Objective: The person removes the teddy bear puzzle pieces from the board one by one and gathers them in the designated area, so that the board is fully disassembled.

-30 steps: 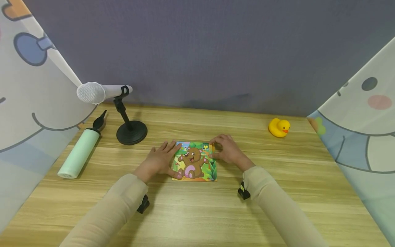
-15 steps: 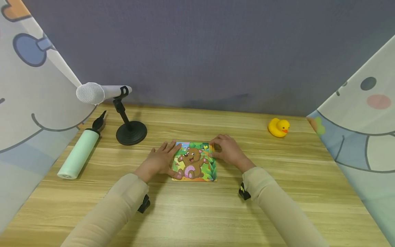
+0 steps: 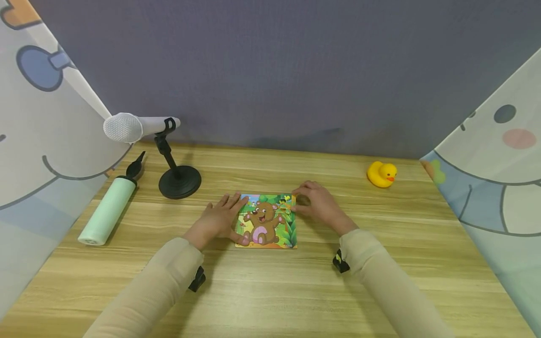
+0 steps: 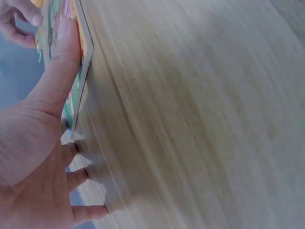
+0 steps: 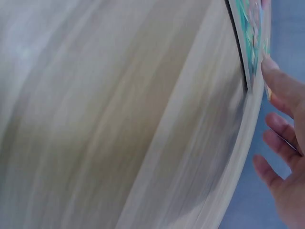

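Bear jigsaw puzzle (image 3: 263,223) (landmark): flat on wood-grain tabletop (image 3: 270,295), btwn both hands; bear pic. upright as seen from wearer's side.

L hand (image 3: 216,220): at puzzle's L edge, fingers spread & fairly straight. Thumb rests on puzzle's near-L corner; index tip touches far-L corner. L wrist view: other fingertips down on tabletop just beside puzzle.

R hand (image 3: 319,204): at puzzle's far-R corner, thumb + index pinching corner pc. (image 3: 287,200). R wrist view: remaining fingers loosely bent, off the puzzle. Can't tell if pc. is seated flush.

Surroundings, all rel. to puzzle: white mic (image 3: 143,127) in black desk stand (image 3: 179,182), far-L; mint-green hand pump (image 3: 109,209) w/ black nozzle, well to L, lying at a slant, nozzle end away from wearer; yellow rubber duck (image 3: 382,174), far-R, well apart. Grey partition (image 3: 270,75) behind; cartoon-print panels (image 3: 72,136) on both sides. Beige sleeves (image 3: 148,286), near side.
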The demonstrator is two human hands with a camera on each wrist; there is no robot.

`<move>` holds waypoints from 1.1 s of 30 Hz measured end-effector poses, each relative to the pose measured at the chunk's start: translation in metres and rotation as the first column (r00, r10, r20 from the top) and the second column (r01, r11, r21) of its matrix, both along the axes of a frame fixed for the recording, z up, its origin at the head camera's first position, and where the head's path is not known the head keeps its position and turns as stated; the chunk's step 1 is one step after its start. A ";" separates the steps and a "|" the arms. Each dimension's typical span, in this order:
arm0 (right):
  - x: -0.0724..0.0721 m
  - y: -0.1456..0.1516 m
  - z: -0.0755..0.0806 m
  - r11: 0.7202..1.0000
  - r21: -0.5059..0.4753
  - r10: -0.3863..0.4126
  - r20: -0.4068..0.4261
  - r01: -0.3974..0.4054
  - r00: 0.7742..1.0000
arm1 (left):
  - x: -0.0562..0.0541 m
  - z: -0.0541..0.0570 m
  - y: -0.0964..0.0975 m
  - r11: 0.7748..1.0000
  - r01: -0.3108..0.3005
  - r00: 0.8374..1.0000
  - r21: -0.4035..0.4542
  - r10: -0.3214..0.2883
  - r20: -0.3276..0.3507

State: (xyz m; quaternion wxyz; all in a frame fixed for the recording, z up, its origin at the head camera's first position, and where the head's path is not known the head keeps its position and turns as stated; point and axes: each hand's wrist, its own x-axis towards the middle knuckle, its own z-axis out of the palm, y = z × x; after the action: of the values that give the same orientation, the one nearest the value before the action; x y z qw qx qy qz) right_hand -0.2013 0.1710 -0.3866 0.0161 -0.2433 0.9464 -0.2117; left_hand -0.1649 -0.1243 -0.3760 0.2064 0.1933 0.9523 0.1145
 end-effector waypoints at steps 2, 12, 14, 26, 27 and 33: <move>0.000 0.006 0.001 1.000 -0.021 -0.013 0.046 0.014 0.999 | 0.000 0.000 0.000 1.000 -0.001 1.000 0.003 0.001 0.000; 0.004 0.043 0.005 0.996 -0.085 -0.029 0.114 0.039 0.993 | -0.003 -0.004 -0.001 1.000 0.002 1.000 0.001 -0.002 0.002; 0.003 0.050 0.004 0.996 -0.080 -0.031 0.112 0.040 0.993 | -0.003 -0.004 -0.001 1.000 0.001 1.000 0.005 -0.001 0.004; 0.006 0.081 -0.005 0.994 -0.067 -0.071 0.143 0.082 0.987 | 0.000 -0.002 -0.002 1.000 -0.003 1.000 0.031 0.003 0.005; 0.007 0.082 -0.005 0.995 -0.063 -0.073 0.142 0.083 0.987 | 0.001 -0.002 -0.002 1.000 -0.002 1.000 0.030 0.002 0.005; 0.009 0.088 -0.008 0.994 -0.062 -0.080 0.140 0.089 0.987 | 0.000 -0.003 -0.001 1.000 0.006 1.000 0.024 -0.006 -0.001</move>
State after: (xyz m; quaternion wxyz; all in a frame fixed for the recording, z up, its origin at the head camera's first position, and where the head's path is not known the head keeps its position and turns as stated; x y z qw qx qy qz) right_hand -0.1918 0.2594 -0.3943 0.0641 -0.1880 0.9448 -0.2604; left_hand -0.1648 -0.1249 -0.3785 0.2040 0.1986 0.9504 0.1252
